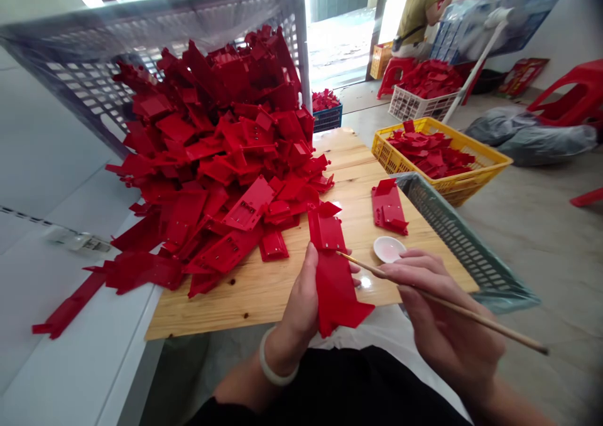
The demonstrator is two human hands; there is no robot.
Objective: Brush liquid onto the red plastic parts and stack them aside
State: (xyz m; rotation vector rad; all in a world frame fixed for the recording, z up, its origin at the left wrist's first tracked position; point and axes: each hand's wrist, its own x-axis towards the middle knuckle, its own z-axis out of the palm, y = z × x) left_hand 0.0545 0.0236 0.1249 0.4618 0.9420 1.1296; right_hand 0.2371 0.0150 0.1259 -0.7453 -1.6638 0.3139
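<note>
Left fingers (307,275) pinch a red part (335,294) over the board (264,306); right fingers (414,272) pinch a brush (452,303) near a white dish (389,249). A tipped grey crate (94,80) spills red parts (226,149); a yellow crate (471,146) holds more (428,152).

Your head camera faces forward and down, close above your left hand (296,306) and right hand (440,313) and the wooden board (211,313)
</note>
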